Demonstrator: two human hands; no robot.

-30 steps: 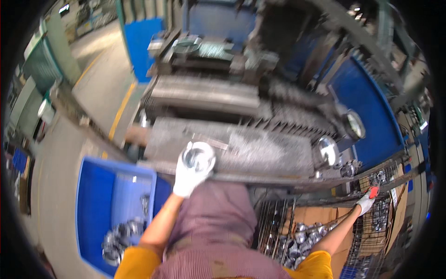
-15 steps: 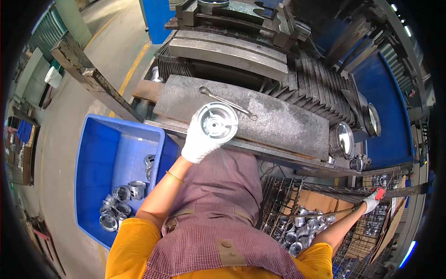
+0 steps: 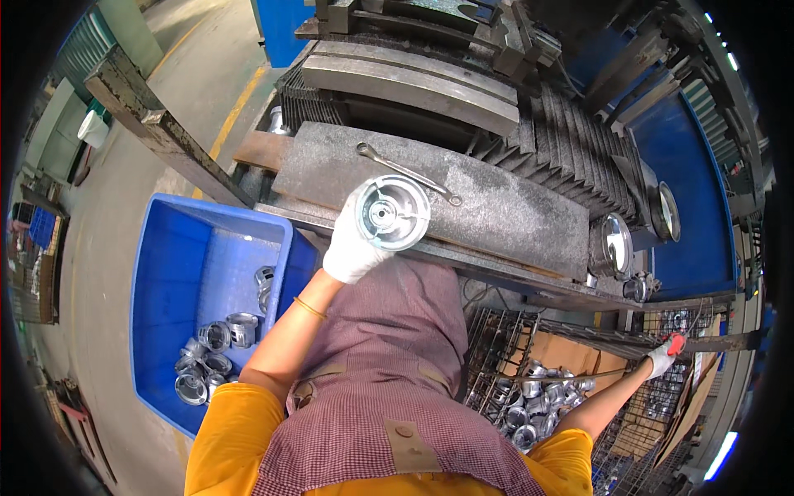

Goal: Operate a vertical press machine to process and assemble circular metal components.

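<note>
Metal cup [image 3: 393, 212], more aslant than before (bright silver, round)

The metal cup [image 3: 395, 213] is round, silvery and shiny. Its open mouth faces up, showing ribs and a small central hole inside. It rests in the gloved left hand [image 3: 351, 250], above the bench's front edge. A small red object [image 3: 676, 344], its shape unclear, sits in the gloved right hand [image 3: 662, 360].

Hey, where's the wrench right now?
In the head view's upper middle, the wrench lies on the grey metal plate, just beyond the round metal part in the left hand.
</note>
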